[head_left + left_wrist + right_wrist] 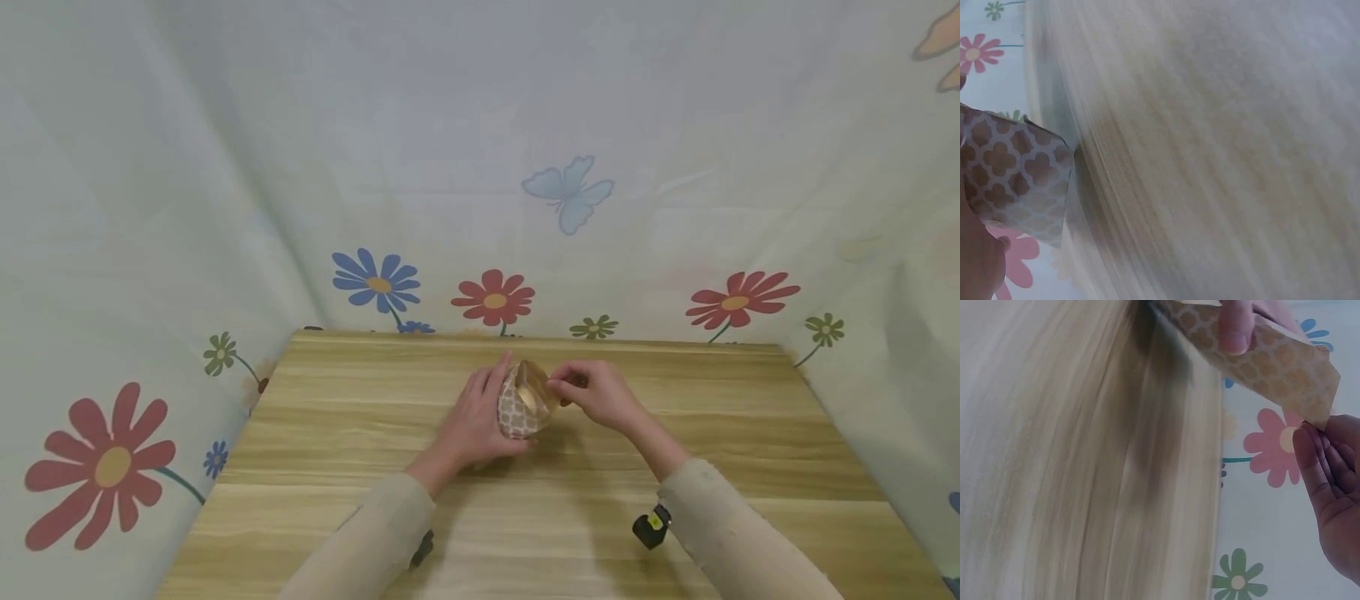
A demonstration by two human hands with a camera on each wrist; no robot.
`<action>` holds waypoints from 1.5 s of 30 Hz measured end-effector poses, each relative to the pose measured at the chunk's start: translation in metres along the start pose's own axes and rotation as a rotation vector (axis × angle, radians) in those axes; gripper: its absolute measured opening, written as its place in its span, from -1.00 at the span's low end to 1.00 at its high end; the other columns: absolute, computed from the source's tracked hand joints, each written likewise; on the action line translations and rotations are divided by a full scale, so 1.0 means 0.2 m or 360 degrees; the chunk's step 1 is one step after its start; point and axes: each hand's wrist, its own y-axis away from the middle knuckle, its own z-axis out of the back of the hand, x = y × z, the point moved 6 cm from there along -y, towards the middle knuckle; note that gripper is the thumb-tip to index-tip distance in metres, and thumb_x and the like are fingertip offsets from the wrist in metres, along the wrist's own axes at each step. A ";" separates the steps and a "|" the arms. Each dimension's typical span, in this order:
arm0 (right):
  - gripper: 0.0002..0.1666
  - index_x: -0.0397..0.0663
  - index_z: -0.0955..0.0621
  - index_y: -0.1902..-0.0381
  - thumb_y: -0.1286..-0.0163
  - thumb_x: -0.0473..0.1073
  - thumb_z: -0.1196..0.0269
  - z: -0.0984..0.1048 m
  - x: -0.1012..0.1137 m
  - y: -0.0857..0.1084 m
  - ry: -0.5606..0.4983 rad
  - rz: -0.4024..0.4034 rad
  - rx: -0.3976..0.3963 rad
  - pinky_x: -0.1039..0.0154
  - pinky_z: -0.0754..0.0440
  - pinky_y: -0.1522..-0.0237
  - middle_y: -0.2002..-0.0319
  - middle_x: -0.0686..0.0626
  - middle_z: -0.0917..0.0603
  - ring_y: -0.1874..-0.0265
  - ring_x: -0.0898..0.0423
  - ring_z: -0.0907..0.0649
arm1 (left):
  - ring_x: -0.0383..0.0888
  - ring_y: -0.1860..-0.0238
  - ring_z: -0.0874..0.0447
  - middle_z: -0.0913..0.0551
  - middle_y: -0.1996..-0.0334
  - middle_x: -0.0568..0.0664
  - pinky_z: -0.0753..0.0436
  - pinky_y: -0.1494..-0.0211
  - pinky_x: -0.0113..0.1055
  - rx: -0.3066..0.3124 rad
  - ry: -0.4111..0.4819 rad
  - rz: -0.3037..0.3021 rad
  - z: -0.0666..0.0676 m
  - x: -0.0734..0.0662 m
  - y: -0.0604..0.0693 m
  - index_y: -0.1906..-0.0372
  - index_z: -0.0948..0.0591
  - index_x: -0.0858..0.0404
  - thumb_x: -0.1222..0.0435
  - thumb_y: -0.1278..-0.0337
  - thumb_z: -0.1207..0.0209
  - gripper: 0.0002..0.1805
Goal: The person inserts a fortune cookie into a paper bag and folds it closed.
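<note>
A small paper bag (pixel 515 415) with a tan and white lattice pattern is held over the middle of the table, its mouth tilted up and spread. My left hand (pixel 474 423) grips the bag's side, thumb low and fingers round the back. At the rim, my right hand (pixel 602 393) pinches the paper's right edge between thumb and fingers. The right wrist view shows that pinch at a corner of the bag (pixel 1285 372). In the left wrist view the patterned side of the bag (pixel 1016 165) appears beside the hand. What is inside it cannot be made out.
The light wood-grain table (pixel 337 392) ends at a back edge just beyond the hands. A white curtain (pixel 450 150) printed with flowers and butterflies surrounds the table at the back and sides. A dark wrist device (pixel 651 527) hangs under the right sleeve.
</note>
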 end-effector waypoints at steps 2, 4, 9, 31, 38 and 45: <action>-0.86 -0.15 -0.79 0.14 -0.53 -0.18 -0.36 0.00 0.00 0.00 -0.0012 0.0004 -0.0003 0.20 -0.73 0.33 0.36 0.03 -0.79 0.38 0.11 -0.74 | 0.06 -0.35 -0.45 -0.38 -0.45 0.15 -0.59 -0.39 0.06 0.0006 0.0014 0.0017 -0.01 0.00 0.00 -0.77 0.17 -0.09 -0.19 0.33 -0.66 0.60; -0.86 -0.16 -0.79 0.14 -0.53 -0.19 -0.37 0.00 0.00 -0.01 -0.0020 0.0007 -0.0012 0.24 -0.71 0.35 0.37 0.03 -0.79 0.39 0.10 -0.74 | 0.07 -0.34 -0.46 -0.38 -0.45 0.16 -0.60 -0.38 0.06 0.0008 0.0038 0.0033 -0.01 -0.01 0.00 -0.77 0.17 -0.09 -0.14 0.35 -0.67 0.60; -0.86 -0.16 -0.79 0.12 -0.52 -0.19 -0.38 0.01 -0.01 0.00 -0.0016 0.0008 -0.0040 0.24 -0.73 0.30 0.31 -0.01 -0.81 0.34 0.08 -0.76 | 0.08 -0.34 -0.46 -0.39 -0.45 0.17 -0.61 -0.36 0.08 0.0014 0.0073 0.0061 -0.02 -0.01 -0.01 -0.77 0.14 -0.10 -0.07 0.37 -0.68 0.59; -0.79 -0.12 -0.83 -0.02 -0.52 -0.27 -0.35 -0.04 0.13 0.13 0.0406 0.0500 0.0025 -0.13 -0.71 -0.10 0.01 -0.02 -0.84 -0.04 -0.06 -0.74 | 0.05 -0.31 -0.46 -0.41 -0.42 0.15 -0.62 -0.36 0.02 0.0001 -0.0001 0.0052 -0.04 0.00 -0.01 -0.77 0.10 -0.04 -0.13 0.30 -0.64 0.53; -0.80 -0.05 -0.85 0.03 -0.58 -0.19 -0.30 -0.08 0.10 0.11 0.0285 0.0447 0.0163 -0.04 -0.70 0.12 0.15 0.09 -0.85 0.20 0.15 -0.67 | 0.01 -0.27 -0.45 -0.42 -0.38 0.12 -0.63 -0.34 -0.02 0.0029 0.0009 0.0064 -0.05 0.00 0.01 -0.76 0.05 -0.01 -0.14 0.26 -0.60 0.47; -0.75 -0.08 -0.83 0.16 -0.64 -0.16 -0.24 -0.13 0.05 0.09 0.0118 0.0295 0.0300 0.25 -0.59 0.22 0.33 0.05 -0.77 0.34 0.21 -0.58 | -0.01 -0.20 -0.46 -0.44 -0.31 0.10 -0.67 -0.24 -0.06 0.0003 0.0012 0.0026 -0.06 -0.01 0.01 -0.76 0.01 0.02 -0.13 0.27 -0.58 0.45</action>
